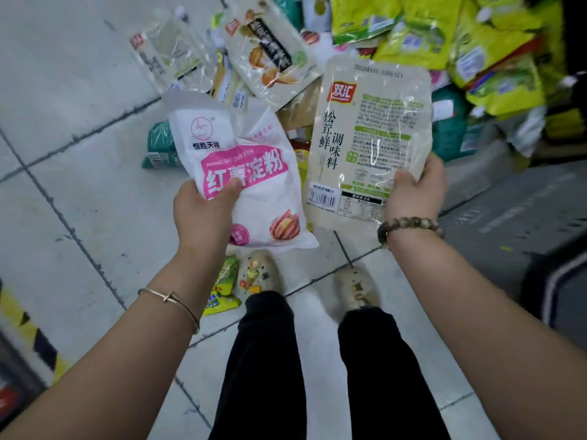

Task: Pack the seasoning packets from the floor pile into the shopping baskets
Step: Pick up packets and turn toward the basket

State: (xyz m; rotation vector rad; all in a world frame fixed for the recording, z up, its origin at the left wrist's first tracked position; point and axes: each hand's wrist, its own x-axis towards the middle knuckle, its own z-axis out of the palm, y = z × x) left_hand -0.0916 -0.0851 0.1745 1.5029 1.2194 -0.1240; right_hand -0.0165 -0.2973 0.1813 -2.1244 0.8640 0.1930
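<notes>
My left hand [205, 211] grips a white starch packet with a pink label [251, 173] by its lower left side, thumb on the front. My right hand [416, 193] holds a pale beige seasoning packet with a red logo [365, 134] by its lower right edge. Both packets are lifted above the floor, side by side. Beyond them lies the floor pile [317, 58] of packets: clear-and-white ones at the upper middle, yellow-green ones [444, 36] at the upper right. No shopping basket is plainly in view.
My two feet in pale clogs [259, 274] stand on the white tiled floor [63, 90] below the held packets. A yellow-green packet [224, 287] lies beside my left foot. A grey mat or platform [508, 217] lies to the right, and a yellow-and-black striped edge [22, 325] at the lower left.
</notes>
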